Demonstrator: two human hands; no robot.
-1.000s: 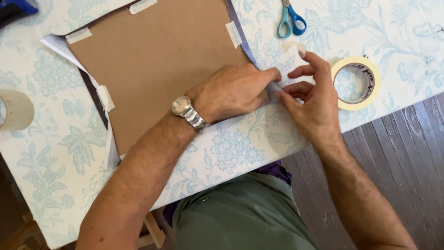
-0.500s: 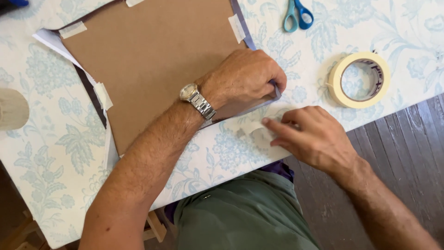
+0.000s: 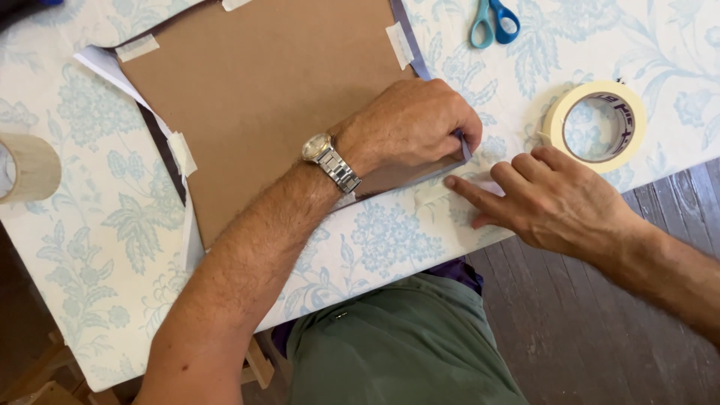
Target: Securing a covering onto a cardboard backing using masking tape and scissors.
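Observation:
A brown cardboard backing board (image 3: 270, 90) lies on a dark frame on the floral tablecloth (image 3: 90, 247), held by several strips of cream masking tape. My left hand (image 3: 409, 124), a metal watch on its wrist, presses down on the board's near right corner with fingers curled over the frame edge. My right hand (image 3: 551, 199) lies flat beside that corner, its fingertips pressing a strip of masking tape (image 3: 442, 191) onto the frame edge and cloth.
A roll of cream masking tape (image 3: 596, 120) lies just right of my right hand. Blue-handled scissors (image 3: 495, 21) rest at the top right. A brown tape roll (image 3: 26, 166) sits at the left edge. The table's edge runs near my lap, over a wooden floor.
My right hand came down from beside my left fingers to the table, then slid flat toward the frame's corner over the tape strip. My left hand stayed on the corner.

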